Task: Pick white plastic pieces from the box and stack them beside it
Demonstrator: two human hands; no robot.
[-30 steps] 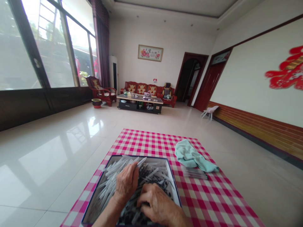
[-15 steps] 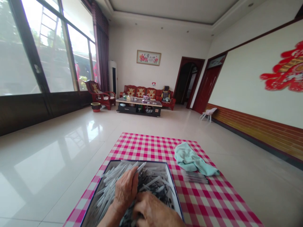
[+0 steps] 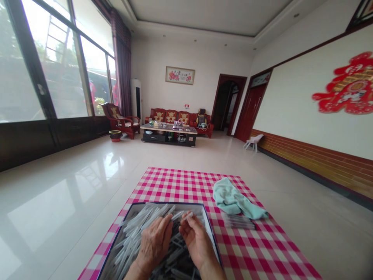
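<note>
A shallow box point(image 3: 210, 225) with a blue rim and white inner walls holds a heap of clear plastic tubes point(image 3: 132, 237) that look like pen barrels, with small dark parts point(image 3: 175, 258) in the middle and right. Above the heap, my left hand point(image 3: 155, 237) is closed on a clear plastic tube point(image 3: 177, 216) pointing toward the right hand. My right hand point(image 3: 198, 239) faces it, thumb and fingers pinching a small translucent piece point(image 3: 189, 216) whose kind is too blurred to tell. The two pieces are close together; whether they touch I cannot tell.
A pink-and-white checked cloth point(image 3: 175, 186) covers the table. Right of the box lie a mint-green rag point(image 3: 233, 198) and a row of several clear pen-like sticks point(image 3: 239, 221). Beyond stand a coffee table point(image 3: 169, 134), a red wooden sofa point(image 3: 170, 116) and a small chair point(image 3: 254, 142).
My right hand has come up out of the dark parts, turned palm inward and now pinches a small translucent piece. My left hand stays over the box with its tube.
</note>
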